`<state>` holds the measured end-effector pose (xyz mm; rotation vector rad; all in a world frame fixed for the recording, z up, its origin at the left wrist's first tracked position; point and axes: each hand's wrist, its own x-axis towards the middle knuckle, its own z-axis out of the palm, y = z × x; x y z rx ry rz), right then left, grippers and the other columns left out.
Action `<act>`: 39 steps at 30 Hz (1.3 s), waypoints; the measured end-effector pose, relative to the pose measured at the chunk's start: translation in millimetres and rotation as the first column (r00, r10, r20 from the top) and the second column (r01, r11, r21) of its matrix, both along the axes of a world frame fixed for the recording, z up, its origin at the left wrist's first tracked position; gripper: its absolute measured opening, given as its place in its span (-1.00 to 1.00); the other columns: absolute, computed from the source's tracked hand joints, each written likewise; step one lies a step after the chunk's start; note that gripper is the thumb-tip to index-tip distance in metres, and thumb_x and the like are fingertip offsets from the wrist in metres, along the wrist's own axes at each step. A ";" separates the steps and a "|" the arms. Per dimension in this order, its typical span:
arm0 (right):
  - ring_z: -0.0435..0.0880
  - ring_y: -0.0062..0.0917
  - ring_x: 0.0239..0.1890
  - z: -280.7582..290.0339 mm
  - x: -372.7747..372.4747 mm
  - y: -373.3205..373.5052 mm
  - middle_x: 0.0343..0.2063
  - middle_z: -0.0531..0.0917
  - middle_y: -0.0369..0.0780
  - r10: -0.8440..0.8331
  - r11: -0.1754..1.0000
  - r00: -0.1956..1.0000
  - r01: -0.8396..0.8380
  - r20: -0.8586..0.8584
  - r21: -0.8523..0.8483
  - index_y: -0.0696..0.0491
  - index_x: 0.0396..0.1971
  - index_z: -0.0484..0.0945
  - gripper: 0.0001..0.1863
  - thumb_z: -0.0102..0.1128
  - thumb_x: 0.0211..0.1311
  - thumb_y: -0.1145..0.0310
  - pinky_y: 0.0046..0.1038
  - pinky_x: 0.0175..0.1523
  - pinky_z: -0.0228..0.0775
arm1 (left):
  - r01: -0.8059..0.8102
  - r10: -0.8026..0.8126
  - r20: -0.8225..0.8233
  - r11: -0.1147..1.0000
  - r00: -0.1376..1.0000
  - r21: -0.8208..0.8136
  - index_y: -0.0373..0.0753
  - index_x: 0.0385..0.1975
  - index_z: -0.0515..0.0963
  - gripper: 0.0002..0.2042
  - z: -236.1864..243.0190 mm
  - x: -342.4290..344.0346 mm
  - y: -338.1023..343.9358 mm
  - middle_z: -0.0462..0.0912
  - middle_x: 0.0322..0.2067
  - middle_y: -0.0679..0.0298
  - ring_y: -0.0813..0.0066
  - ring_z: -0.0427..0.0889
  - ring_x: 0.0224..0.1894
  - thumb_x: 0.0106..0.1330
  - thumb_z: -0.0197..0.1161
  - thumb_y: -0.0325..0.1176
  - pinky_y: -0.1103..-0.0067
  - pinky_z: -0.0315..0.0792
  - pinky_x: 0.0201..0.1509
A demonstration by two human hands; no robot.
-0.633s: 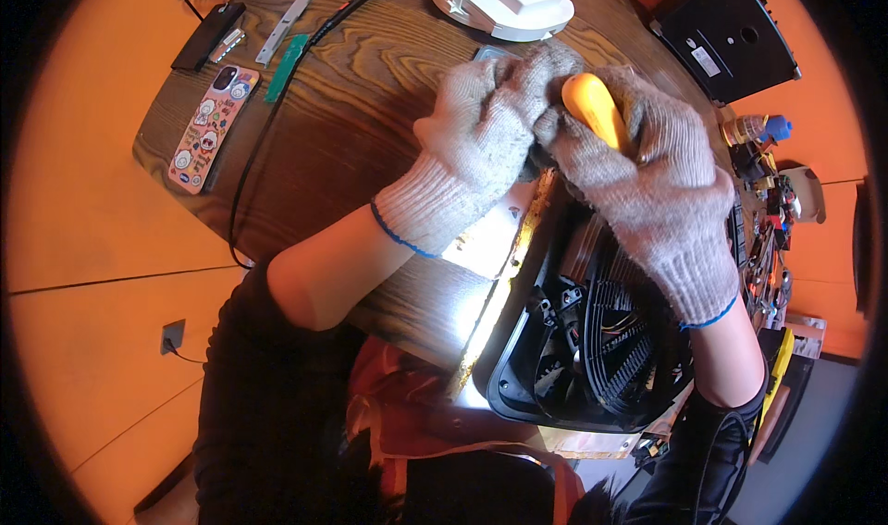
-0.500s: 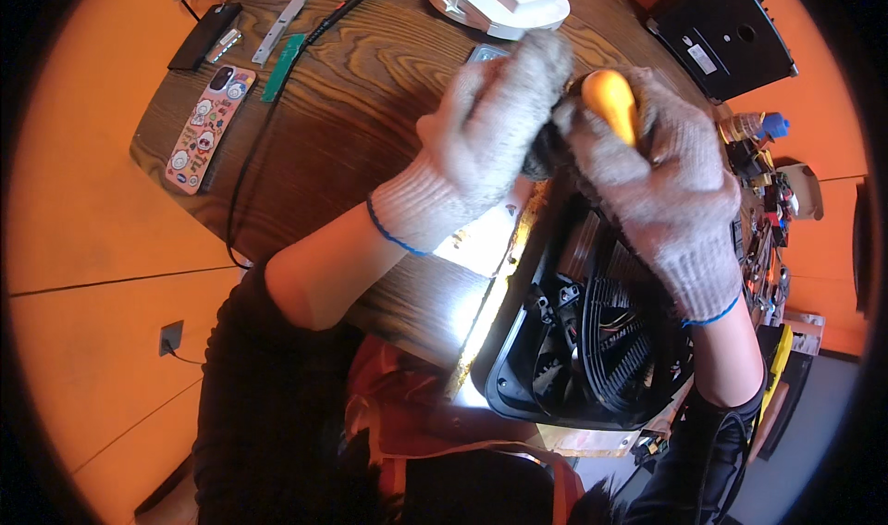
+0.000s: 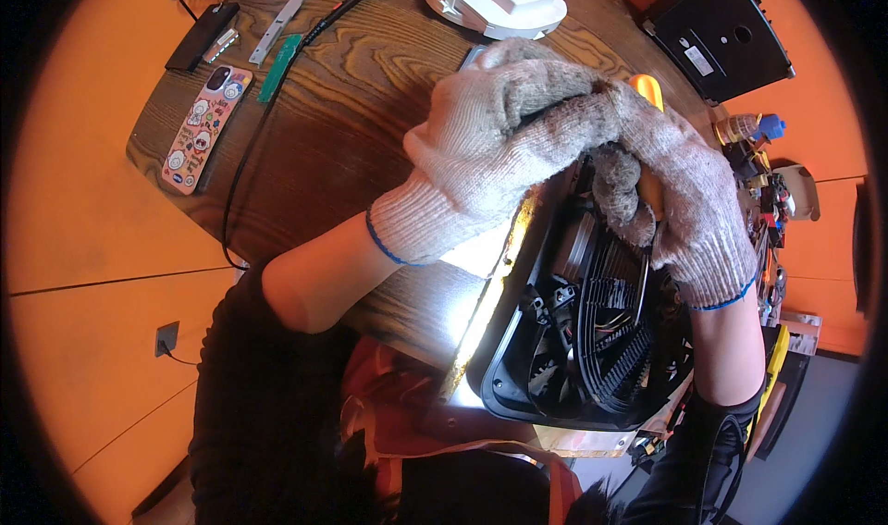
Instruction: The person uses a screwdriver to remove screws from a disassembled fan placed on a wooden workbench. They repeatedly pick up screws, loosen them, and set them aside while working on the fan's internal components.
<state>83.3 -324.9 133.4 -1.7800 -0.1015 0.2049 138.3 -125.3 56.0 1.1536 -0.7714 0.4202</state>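
Head view: the right hand point(image 3: 689, 187), in a grey-white knit glove, is closed around a yellow-handled screwdriver point(image 3: 651, 195), its metal shaft angled down over the open black plastic housing point(image 3: 504, 391) beside the dark wood-grain table point(image 3: 342, 146). The left hand point(image 3: 486, 141), likewise gloved, is curled, fingers meeting the right glove; whether it grips anything cannot be determined. Progress, as judged: housing uncovered, ribbed black parts point(image 3: 624, 370) exposed but not removed; work beneath the gloves is hidden.

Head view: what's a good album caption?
Gloved left hand beside gloved right hand gripping a yellow handle over a black housing.
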 end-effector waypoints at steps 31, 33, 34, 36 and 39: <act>0.67 -0.27 0.14 38.8 -52.1 -27.9 0.19 0.58 -0.03 -0.477 0.866 0.666 0.466 0.573 0.180 0.11 0.26 0.42 -0.43 -0.16 0.58 -0.05 -0.36 0.06 0.65 | -0.320 0.229 0.273 0.877 0.934 0.358 -0.30 -0.21 0.70 -0.86 6.2 7.0 18.0 0.75 -0.25 0.21 0.42 0.74 -0.21 0.23 0.40 -0.52 0.55 0.59 -0.12; 0.69 -0.28 0.09 35.8 -53.1 -21.0 0.15 0.60 -0.03 -0.428 0.886 0.687 0.448 0.587 0.121 0.11 0.25 0.42 -0.42 -0.17 0.58 -0.08 -0.40 0.01 0.66 | -0.309 0.216 0.279 0.882 0.936 0.355 -0.29 -0.23 0.70 -0.87 3.5 8.9 17.8 0.75 -0.25 0.21 0.43 0.73 -0.20 0.24 0.40 -0.52 0.55 0.59 -0.12; 0.70 -0.29 0.07 36.1 -53.2 -18.5 0.13 0.61 -0.02 -0.386 0.903 0.709 0.422 0.591 0.084 0.11 0.25 0.42 -0.41 -0.17 0.57 -0.09 -0.42 -0.02 0.67 | -0.302 0.202 0.297 0.889 0.933 0.345 -0.29 -0.24 0.70 -0.88 1.6 9.8 17.8 0.75 -0.25 0.21 0.43 0.73 -0.20 0.24 0.40 -0.52 0.56 0.59 -0.11; 0.72 -0.31 0.03 39.0 -53.1 -15.9 0.10 0.62 -0.01 -0.254 0.962 0.799 0.265 0.545 0.060 0.11 0.25 0.42 -0.39 -0.15 0.56 -0.12 -0.45 -0.07 0.68 | -0.326 0.221 0.304 0.873 0.927 0.361 -0.28 -0.20 0.69 -0.85 -2.7 10.7 17.7 0.76 -0.22 0.19 0.41 0.74 -0.18 0.24 0.38 -0.55 0.57 0.60 -0.08; 0.72 -0.33 0.01 43.4 -55.7 -15.6 0.09 0.61 0.00 0.020 0.876 0.821 0.261 0.570 -0.407 0.12 0.25 0.42 -0.37 -0.07 0.52 -0.14 -0.47 -0.10 0.69 | -0.013 0.014 -0.008 0.986 1.000 0.167 -0.28 -0.11 0.64 -0.80 -8.4 10.6 11.7 0.75 -0.16 0.15 0.36 0.75 -0.14 0.29 0.30 -0.58 0.55 0.63 -0.01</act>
